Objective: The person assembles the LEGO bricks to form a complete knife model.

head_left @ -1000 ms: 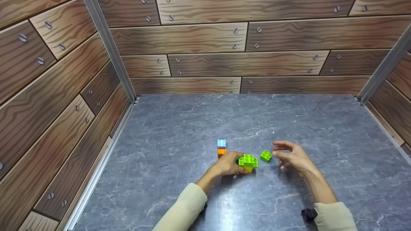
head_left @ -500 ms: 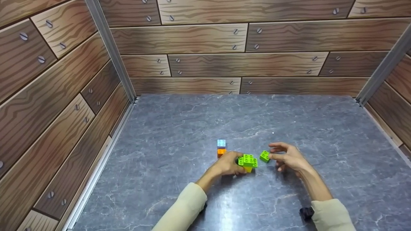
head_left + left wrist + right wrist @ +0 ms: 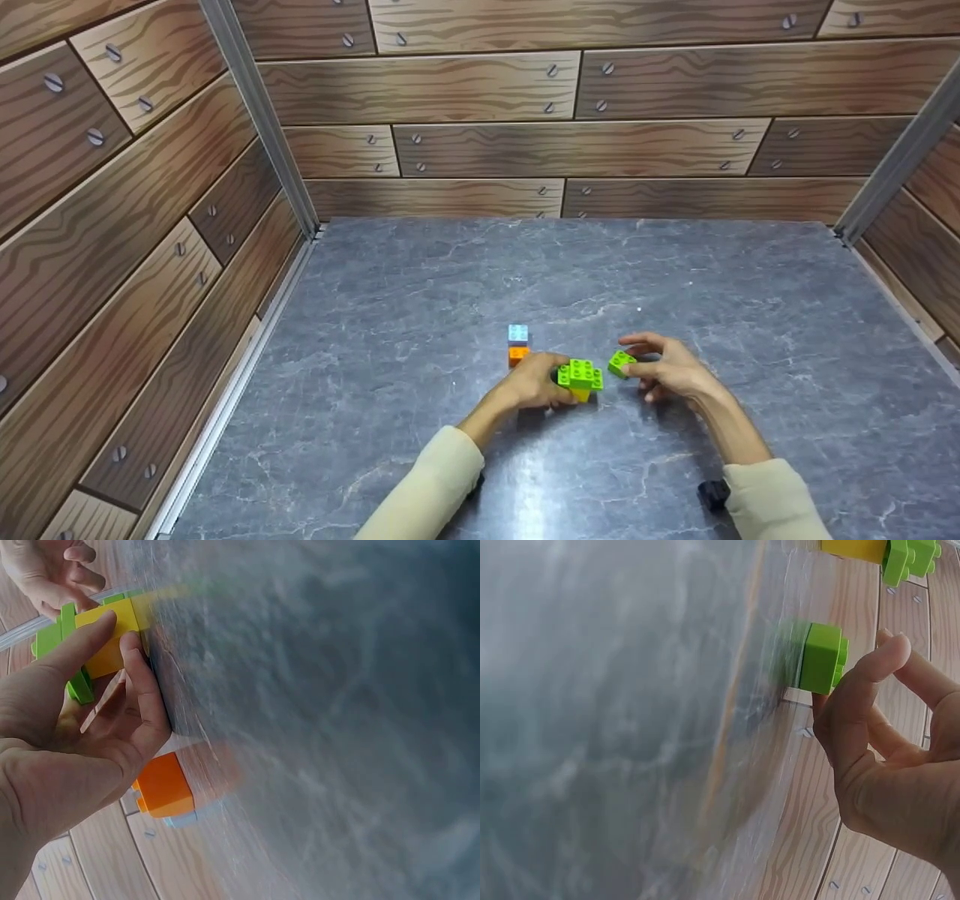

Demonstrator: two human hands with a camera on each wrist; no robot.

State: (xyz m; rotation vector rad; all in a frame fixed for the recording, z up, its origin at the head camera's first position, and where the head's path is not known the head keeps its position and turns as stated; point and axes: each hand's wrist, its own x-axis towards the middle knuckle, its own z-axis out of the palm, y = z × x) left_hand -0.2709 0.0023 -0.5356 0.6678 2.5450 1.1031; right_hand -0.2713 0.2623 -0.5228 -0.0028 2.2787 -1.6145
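I have the squarish green brick [image 3: 619,363] low and right of centre in the head view, just left of the nearer right hand [image 3: 670,369], which curves loosely without visibly gripping it, while the left hand [image 3: 532,383] grips the stack [image 3: 580,373] farther left.

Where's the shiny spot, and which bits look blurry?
Head view: a white glare on the gray tabletop, near the bottom edge; left wrist view: the tabletop looks hazy, with a smeary reflection of the orange brick; right wrist view: tabletop blurry, loose green brick clearer.
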